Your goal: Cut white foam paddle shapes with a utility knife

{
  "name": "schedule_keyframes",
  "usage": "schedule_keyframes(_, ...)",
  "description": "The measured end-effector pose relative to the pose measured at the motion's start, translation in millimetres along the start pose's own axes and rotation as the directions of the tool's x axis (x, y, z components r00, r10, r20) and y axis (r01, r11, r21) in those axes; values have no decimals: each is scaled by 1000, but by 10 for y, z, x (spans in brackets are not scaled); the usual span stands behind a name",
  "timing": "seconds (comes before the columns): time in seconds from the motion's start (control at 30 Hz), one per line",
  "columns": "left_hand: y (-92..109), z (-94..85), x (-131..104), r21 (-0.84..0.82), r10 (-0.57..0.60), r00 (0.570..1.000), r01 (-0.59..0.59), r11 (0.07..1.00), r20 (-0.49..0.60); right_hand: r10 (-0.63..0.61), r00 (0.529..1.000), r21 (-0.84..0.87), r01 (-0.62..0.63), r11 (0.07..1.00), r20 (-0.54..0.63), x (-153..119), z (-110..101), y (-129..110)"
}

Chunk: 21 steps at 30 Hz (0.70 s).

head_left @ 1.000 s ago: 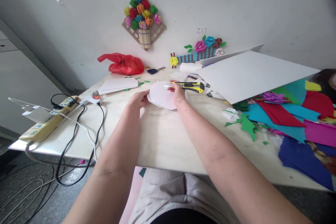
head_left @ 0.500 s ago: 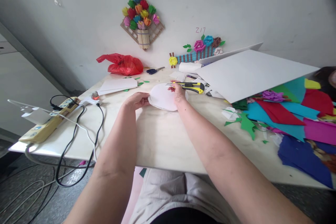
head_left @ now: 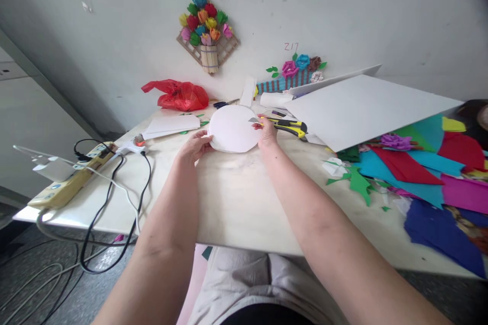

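A white round board (head_left: 233, 129) is tilted up above the table, its broad face toward me. My left hand (head_left: 199, 145) grips its left edge, the thumb in front. In my right hand (head_left: 266, 131) is a yellow and black utility knife (head_left: 288, 125), its blade out and pointing left across the round board's face. That same hand also touches the board's right edge. Behind the board, a white strip (head_left: 248, 91) stands up, its lower end hidden.
White sheets (head_left: 171, 124), a red plastic bag (head_left: 182, 95) and partly hidden scissors (head_left: 221, 104) lie behind on the left. A power strip (head_left: 68, 177) with cables is at far left. Large white board (head_left: 366, 106) and coloured paper scraps (head_left: 407, 167) cover the right side.
The round board has been raised and tilted more toward me. The knife has shifted slightly right with my right hand. A white strip now shows behind the board.
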State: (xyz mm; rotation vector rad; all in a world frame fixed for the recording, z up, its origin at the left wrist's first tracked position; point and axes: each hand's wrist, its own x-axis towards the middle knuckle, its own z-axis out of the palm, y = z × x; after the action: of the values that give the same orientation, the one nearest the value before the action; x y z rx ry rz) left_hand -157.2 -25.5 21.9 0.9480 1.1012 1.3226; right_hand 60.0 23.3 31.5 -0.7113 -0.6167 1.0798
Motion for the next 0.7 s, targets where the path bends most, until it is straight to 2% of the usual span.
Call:
schedule_keyframes(0.1,-34,-42,12,-9,31,998,-31,999,56,54,998,56,-53,997,-21,32,-42,-53)
schedule_keyframes(0.2,-45,-51,16,-11,41,997,-40,999,70,83,995,72,-86,994,49,46,-82,-105)
schedule_keyframes(0.33,-59,6,58,-43,64,998,-65,997,-17,106,990,40,-110,993,89,20,-96,-111)
schedule_keyframes(0.47,-62,86,98,-107,61,984,-80,991,-165,76,997,63,-73,995,-33,-25,-55,-57)
schedule_keyframes(0.6,-36,134,64,-58,-49,995,45,997,-85,80,987,87,-68,994,-141,-40,-23,-7)
schedule_keyframes(0.7,-25,167,42,-14,-101,993,100,995,-61,74,984,75,-63,995,-162,-61,-7,22)
